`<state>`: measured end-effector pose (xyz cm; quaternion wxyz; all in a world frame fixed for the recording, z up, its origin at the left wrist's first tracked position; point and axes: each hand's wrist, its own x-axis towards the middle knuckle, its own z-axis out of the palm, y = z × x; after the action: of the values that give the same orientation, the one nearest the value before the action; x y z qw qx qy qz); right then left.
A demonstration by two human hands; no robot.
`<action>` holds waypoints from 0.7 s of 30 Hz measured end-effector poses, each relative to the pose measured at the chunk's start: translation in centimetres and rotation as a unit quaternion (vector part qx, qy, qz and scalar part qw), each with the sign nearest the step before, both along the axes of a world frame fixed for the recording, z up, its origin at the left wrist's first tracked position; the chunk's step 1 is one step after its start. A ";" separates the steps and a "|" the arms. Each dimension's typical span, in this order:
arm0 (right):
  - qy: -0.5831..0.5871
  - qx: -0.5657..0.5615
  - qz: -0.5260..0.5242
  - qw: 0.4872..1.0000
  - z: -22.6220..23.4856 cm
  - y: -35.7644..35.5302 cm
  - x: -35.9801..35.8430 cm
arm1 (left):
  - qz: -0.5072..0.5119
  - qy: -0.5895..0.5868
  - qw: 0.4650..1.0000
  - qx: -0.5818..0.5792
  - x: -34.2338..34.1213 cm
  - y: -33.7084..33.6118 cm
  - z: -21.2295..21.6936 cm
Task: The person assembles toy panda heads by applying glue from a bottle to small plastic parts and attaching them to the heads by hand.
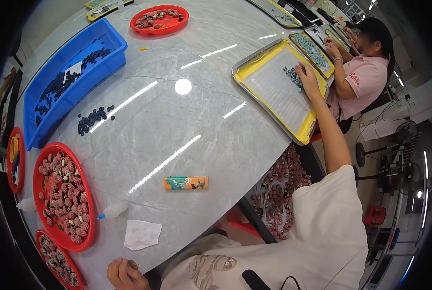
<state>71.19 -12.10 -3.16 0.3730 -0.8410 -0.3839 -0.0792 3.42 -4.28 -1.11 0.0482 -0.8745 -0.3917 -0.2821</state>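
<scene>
My left hand [124, 275], at the lower edge, has its fingers curled in round a small brownish piece [132, 264]; its exact kind is too small to tell. To the far right my right arm stretches out over a yellow-lined metal tray [254, 72]. There my right hand [309, 79] is bent down with its fingertips drawn together at a cluster of small grey-green pieces [291, 76]. Whatever lies between those fingertips is hidden. A crumpled white tissue [142, 235] lies beyond my left hand, and a small bottle with a blue tip [114, 210] rests above it.
Red trays of pink knobbly pieces [63, 203] stand along the left. A blue bin [114, 34] holds dark beads, with a loose pile [94, 120] beside it. An orange packet [186, 183] lies mid-table. A co-worker in pink [366, 77] sits at the right.
</scene>
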 end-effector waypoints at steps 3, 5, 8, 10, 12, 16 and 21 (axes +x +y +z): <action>-0.057 -0.032 0.077 0.995 0.6 1.2 -2.8 | 0.010 -0.001 1.000 0.003 0.0 -0.1 -0.2; -0.054 -0.045 0.116 0.991 1.1 1.9 -5.1 | 0.014 -0.002 1.000 0.000 0.0 -0.1 -0.3; -0.076 -0.064 0.155 0.983 1.7 2.8 -6.7 | 0.020 -0.018 0.999 -0.025 -0.1 -0.2 -0.3; -0.100 -0.068 0.160 0.980 1.8 2.8 -6.8 | 0.016 -0.002 1.000 0.006 -0.2 -0.1 -0.3; -0.170 -0.109 0.131 0.971 2.0 2.8 -6.3 | 0.017 -0.002 1.000 0.006 -0.1 -0.1 -0.4; -0.240 -0.115 0.057 0.962 1.8 1.9 -5.6 | 0.023 0.008 1.000 0.011 -0.4 -0.1 -0.6; -0.191 -0.090 -0.061 0.976 0.7 0.8 -4.0 | 0.017 -0.005 1.000 0.007 -0.3 0.0 -0.4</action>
<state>67.15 -11.25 -2.49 0.2104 -0.8621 -0.4016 -0.2262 3.15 -4.25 -1.53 0.0573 -0.8657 -0.4046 -0.2890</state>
